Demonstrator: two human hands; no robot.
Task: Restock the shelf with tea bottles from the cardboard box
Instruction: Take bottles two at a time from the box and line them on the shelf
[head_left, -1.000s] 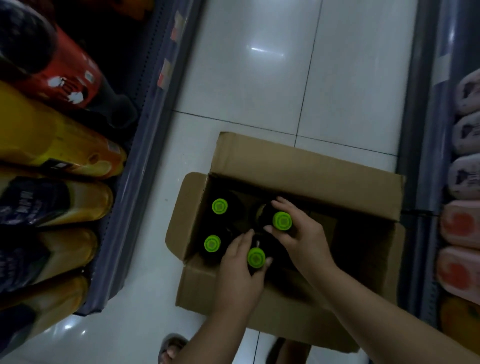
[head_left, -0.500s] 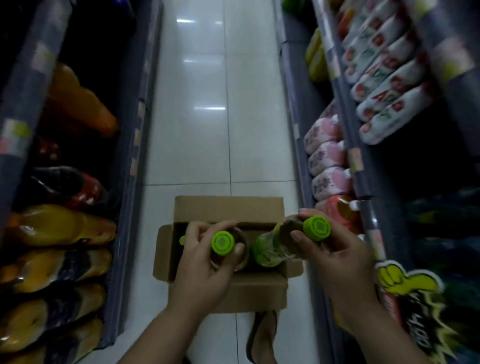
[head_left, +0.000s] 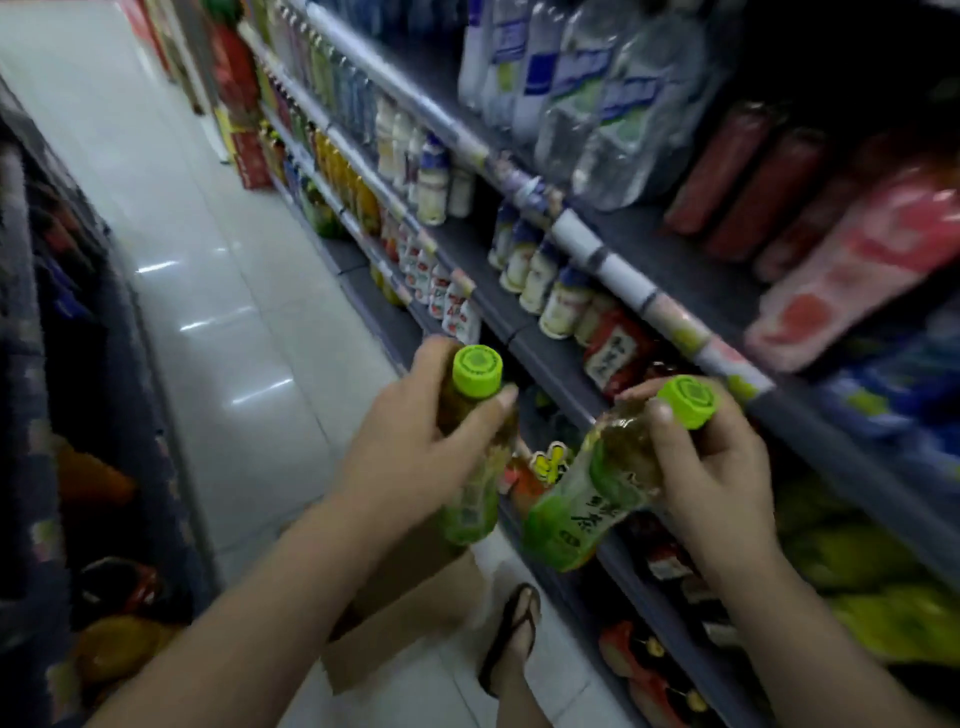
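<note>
Standing in a shop aisle, I look down past both forearms; on my far left runs a dark shelf (head_left: 62, 364) with blurred orange bottles (head_left: 104, 654) low down, too smeared to read; next comes the pale tiled floor (head_left: 223, 291) with streaks of ceiling light on it; my left hand (head_left: 410, 457) is curled round the neck and shoulder of one tea bottle (head_left: 472, 499), thumb across the front just under its green cap (head_left: 477, 370), and that bottle stands nearly upright in the air; below my left wrist lies the cardboard box (head_left: 410, 618), only its brown flaps showing, resting on the floor; just right of the box I see my foot in a dark sandal (head_left: 511, 639); my right hand (head_left: 711, 467) grips a second tea bottle (head_left: 587, 509) near its top, thumb pressed beside its green cap (head_left: 687, 401), and this bottle is tilted, base down to the left and cap up to the right; the two bottles are near each other but apart; behind and right of them rises the stocked shelf (head_left: 550, 358) with its pale price strip; white small bottles (head_left: 540, 275) stand on a middle level, clear water bottles (head_left: 597, 104) above, and pink packs (head_left: 857, 260) at far right; neither tea bottle is on any shelf yet.
</note>
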